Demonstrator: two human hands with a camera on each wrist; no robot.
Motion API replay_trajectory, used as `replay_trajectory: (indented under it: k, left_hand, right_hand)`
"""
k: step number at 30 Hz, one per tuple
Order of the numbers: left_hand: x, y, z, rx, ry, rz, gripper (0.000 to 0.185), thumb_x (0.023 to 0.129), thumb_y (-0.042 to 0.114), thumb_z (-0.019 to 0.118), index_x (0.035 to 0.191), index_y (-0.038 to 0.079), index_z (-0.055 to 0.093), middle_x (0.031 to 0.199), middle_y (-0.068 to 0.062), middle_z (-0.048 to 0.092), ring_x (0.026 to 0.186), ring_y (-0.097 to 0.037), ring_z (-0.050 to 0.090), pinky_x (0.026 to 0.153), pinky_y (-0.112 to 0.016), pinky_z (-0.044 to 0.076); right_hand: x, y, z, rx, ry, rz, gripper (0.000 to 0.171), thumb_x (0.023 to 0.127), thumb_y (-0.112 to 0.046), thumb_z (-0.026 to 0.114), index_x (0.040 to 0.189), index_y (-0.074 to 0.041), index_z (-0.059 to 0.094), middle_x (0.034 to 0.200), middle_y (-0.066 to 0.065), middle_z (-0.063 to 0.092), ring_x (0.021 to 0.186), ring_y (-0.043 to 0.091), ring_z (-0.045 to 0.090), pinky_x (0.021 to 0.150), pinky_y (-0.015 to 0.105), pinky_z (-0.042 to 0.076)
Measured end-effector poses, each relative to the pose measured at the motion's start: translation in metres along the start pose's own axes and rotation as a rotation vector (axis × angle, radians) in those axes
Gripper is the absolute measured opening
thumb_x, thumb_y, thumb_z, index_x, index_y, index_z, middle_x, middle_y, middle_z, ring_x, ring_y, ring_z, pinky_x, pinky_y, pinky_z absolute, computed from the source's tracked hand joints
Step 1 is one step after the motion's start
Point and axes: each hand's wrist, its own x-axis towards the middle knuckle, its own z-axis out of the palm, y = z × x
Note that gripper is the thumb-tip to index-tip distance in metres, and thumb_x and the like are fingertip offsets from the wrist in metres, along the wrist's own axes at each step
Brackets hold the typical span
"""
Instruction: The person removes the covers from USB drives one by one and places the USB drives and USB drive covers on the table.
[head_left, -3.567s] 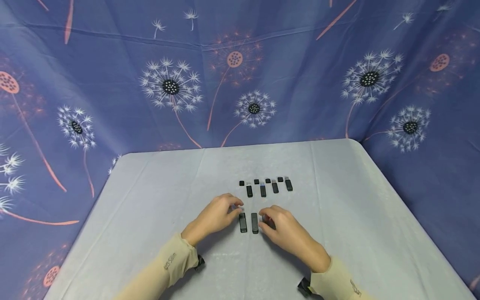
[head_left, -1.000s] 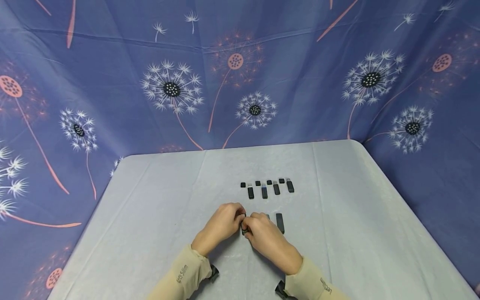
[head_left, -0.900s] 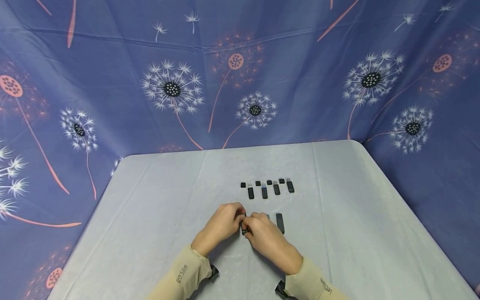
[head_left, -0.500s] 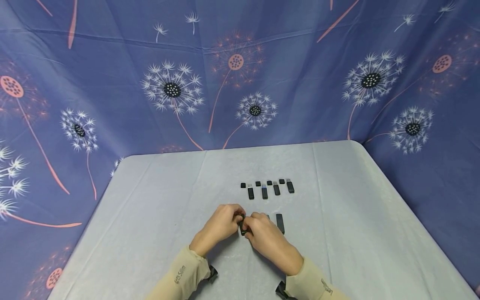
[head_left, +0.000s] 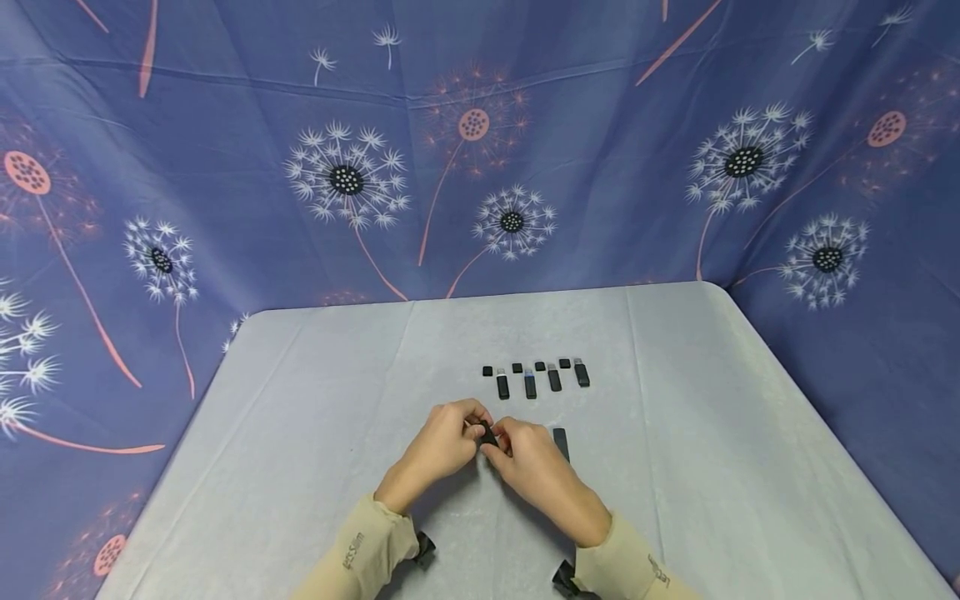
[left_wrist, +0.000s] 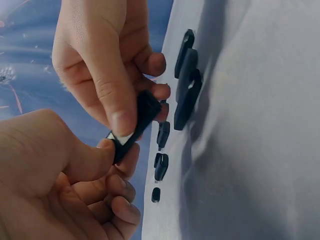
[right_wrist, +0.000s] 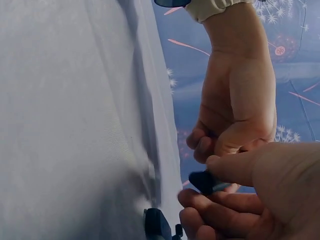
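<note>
Both hands hold one black USB stick point(head_left: 488, 434) just above the tabletop point(head_left: 315, 433), near the middle and toward its near edge. The left hand point(head_left: 438, 444) pinches one end between thumb and forefinger; the right hand point(head_left: 534, 468) pinches the other end. In the left wrist view a pale sliver shows at the seam, so the cap looks partly off. A straight pull along the stick's length, without bending, should part it cleanly.

Counted in the head view: one stick in hand, one stick point(head_left: 560, 443) lying just right of the hands, four uncapped sticks point(head_left: 542, 380) in a row toward the far edge, four loose caps point(head_left: 527, 367) beside their tips.
</note>
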Motion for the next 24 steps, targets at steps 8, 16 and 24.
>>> replay_trajectory:
  k: [8,16,24]
  left_hand:
    - [-0.0012,0.0035,-0.0013,-0.052,0.008,-0.003,0.016,0.096,0.001,0.066,0.099,0.014,0.075,0.086,0.003,0.073,0.069,-0.007,0.063,0.062,-0.023,0.051]
    - [0.0007,0.0038,-0.0028,-0.073,0.024,0.052,0.017,0.103,0.005,0.06,0.107,0.01,0.075,0.099,-0.003,0.076,0.08,-0.017,0.068,0.07,-0.025,0.051]
    - [0.0011,0.0059,-0.0071,-0.096,0.017,0.081,0.026,0.109,0.011,0.05,0.112,0.009,0.076,0.103,-0.001,0.077,0.09,-0.012,0.069,0.082,-0.032,0.055]
  right_hand:
    - [0.0011,-0.0008,-0.0038,0.034,0.006,0.045,0.023,0.094,-0.014,0.076,0.076,-0.013,0.062,0.059,-0.012,0.044,0.049,-0.001,0.036,0.046,0.018,0.031]
    - [0.0017,-0.0003,-0.0061,0.096,0.013,0.07,0.018,0.098,-0.012,0.071,0.083,-0.012,0.062,0.064,-0.01,0.056,0.052,-0.001,0.045,0.048,0.019,0.038]
    - [0.0014,-0.0034,-0.009,0.153,-0.004,0.108,0.011,0.103,-0.013,0.064,0.093,-0.008,0.064,0.069,0.0,0.069,0.057,0.001,0.053,0.053,0.022,0.044]
